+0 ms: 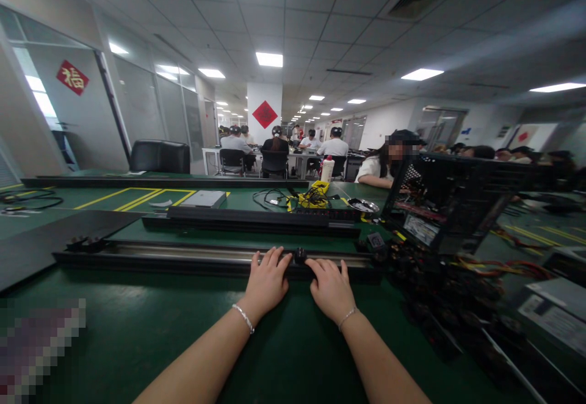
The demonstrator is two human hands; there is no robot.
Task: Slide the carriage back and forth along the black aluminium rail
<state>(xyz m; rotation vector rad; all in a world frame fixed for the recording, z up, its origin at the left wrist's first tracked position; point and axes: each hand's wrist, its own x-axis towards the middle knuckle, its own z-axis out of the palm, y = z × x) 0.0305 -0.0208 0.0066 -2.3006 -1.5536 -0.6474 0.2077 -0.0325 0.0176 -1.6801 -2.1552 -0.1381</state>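
Two hands, left hand, right hand, flat on one black rail

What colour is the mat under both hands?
Dark green mat, under left hand and right hand; head view.

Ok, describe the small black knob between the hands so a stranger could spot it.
Start at the green table and find the long black rail nearest the person. The small black knob sits on it between the left hand and right hand, the only rounded bump there.
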